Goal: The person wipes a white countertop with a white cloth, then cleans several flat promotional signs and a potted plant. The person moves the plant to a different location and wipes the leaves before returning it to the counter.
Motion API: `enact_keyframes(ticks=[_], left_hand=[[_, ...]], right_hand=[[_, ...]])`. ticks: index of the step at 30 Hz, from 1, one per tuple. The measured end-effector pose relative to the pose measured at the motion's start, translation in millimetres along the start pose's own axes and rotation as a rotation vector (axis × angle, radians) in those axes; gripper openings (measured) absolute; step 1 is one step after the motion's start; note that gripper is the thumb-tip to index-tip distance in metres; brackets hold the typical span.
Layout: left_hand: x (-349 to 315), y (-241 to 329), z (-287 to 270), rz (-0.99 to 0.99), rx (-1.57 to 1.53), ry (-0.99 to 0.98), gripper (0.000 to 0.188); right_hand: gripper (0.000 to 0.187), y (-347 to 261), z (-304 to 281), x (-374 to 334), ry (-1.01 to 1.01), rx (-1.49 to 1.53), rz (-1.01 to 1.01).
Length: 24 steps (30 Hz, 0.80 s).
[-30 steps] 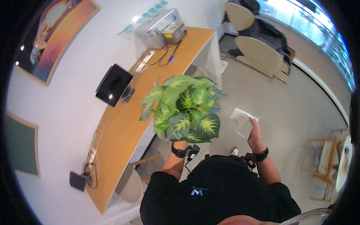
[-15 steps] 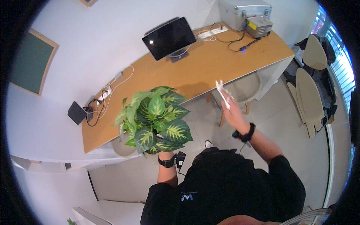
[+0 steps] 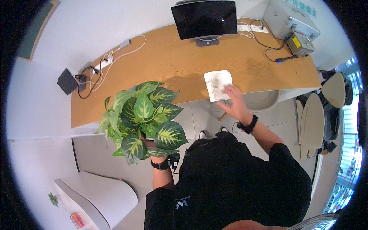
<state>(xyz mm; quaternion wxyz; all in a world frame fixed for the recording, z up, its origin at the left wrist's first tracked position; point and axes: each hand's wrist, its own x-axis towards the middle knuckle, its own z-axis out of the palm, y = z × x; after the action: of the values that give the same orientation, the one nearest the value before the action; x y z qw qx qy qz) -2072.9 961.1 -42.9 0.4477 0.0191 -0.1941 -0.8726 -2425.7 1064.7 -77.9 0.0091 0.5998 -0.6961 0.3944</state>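
Note:
A bushy leafy plant (image 3: pixel 143 107), green with pale-veined leaves, is held up by my left hand (image 3: pixel 150 143) in front of the desk's near edge. The leaves cover most of that hand and whatever the plant stands in. A white paper tissue (image 3: pixel 217 81) with a dark, dirty smudge lies unfolded at the desk's front edge, its lower part reaching past the edge. My right hand (image 3: pixel 237 105) is over the tissue's lower right corner, fingers apart and slightly blurred; whether the fingertips touch the paper I cannot tell.
On the wooden desk (image 3: pixel 161 61) stand a black monitor (image 3: pixel 205 19), a silver case (image 3: pixel 281 19), a small metal box (image 3: pixel 301 44), power strips with cables and a small black device (image 3: pixel 68 81). A stool (image 3: pixel 264 101) is under the desk. Beige chairs (image 3: pixel 312 120) stand at the right.
My right hand has brought the crumpled white tissue to the desk edge, where it now lies spread and smudged. The plant is still in my left hand. The view has shifted.

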Motion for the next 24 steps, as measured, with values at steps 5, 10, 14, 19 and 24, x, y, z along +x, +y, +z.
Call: enact_keyframes(ticks=[5,10,14,19,24], left_hand=[[-30,13,-39,0.121,0.253,0.472,0.079],[-22,5,-17,0.147,0.323,0.480,0.073],[-27,-10,-10,0.111,0.318,0.452,0.069],[-43,-24,-7,0.111,0.297,0.392,0.063],[-48,-28,1,0.170,0.285,0.313,0.058]], right_hand=[[0.052,5,11,-36,-0.459,0.818,0.954],[0.048,-23,35,-6,-0.308,1.264,1.056],[0.041,-13,47,-11,-0.410,1.147,0.999],[0.036,-34,15,-31,-0.350,0.317,0.444],[0.031,-50,-11,3,-0.345,0.284,0.195]])
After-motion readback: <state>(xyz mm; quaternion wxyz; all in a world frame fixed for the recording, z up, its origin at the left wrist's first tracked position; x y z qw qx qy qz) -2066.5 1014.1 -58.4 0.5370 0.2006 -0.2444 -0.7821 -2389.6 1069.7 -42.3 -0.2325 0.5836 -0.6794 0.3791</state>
